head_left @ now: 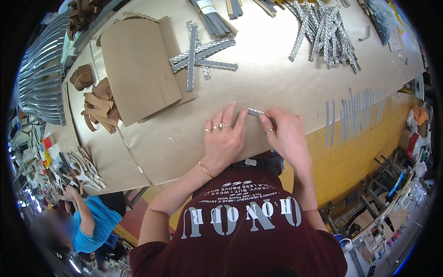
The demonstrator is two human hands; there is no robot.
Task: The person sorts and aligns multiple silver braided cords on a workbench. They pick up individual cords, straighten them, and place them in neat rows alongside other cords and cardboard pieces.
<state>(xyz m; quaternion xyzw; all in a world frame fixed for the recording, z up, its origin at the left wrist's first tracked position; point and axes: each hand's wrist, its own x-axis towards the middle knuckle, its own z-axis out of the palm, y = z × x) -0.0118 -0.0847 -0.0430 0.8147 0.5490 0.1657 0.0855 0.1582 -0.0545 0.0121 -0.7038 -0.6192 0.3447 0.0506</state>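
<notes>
A short silver braided strip with a grey edge [255, 112] lies at the near side of the table, between my hands. My right hand [285, 136] pinches its right end between thumb and fingers, and the fingers cover that part. My left hand [226, 138] rests on the table with its fingers stretched out, its thumb side against the strip's left end. Farther off, several grey-backed braided strips [192, 60] lie crossed over one another. At the far right a heap of silver braided strips [330, 34] is spread out.
Brown card sheets [138, 69] lie left of the crossed strips, beside loose brown strips [102, 106] and a tied brown bundle [81, 77]. Thin grey strips [355, 113] hang in a row along the right table edge. A person in blue [94, 219] is at lower left.
</notes>
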